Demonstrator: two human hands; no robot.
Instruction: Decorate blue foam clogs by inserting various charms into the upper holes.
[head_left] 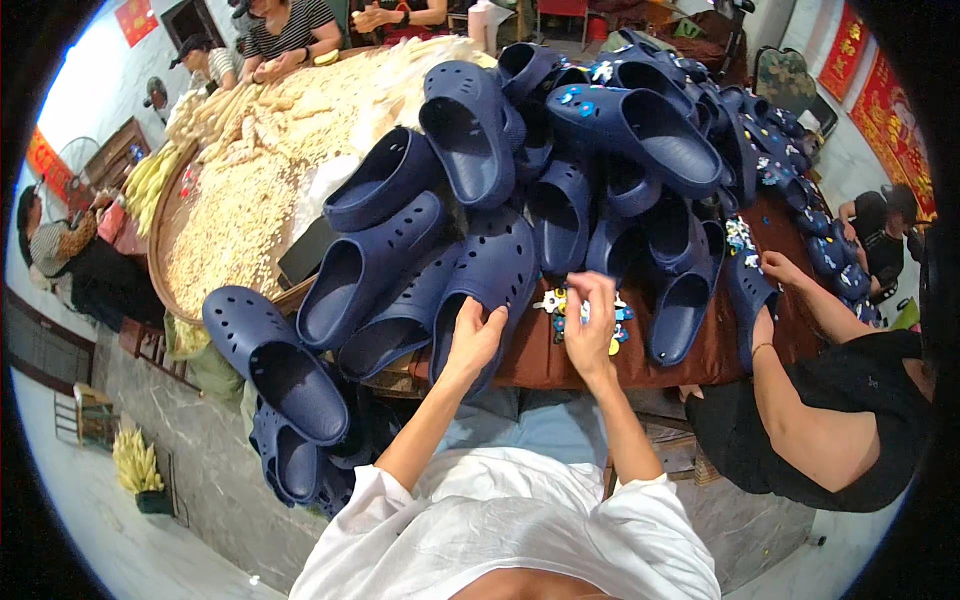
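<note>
A navy blue clog with round holes in its upper lies in front of me, toe pointing away. My left hand holds it at the foot opening, some fingers hidden inside the shoe. Just right of it, my right hand is raised over a cluster of small colourful shoe charms on the brown tabletop. Its fingers are bent together and slightly blurred; what they pinch is hidden. More charms show beside that hand. A single clog rests to the right of them.
Plain clogs pile up ahead, with charm-decorated ones farther right. At my right, a co-worker's hands handle another clog. A wide round basket of pale kernels stands at left, near a dark flat object. Other people sit beyond.
</note>
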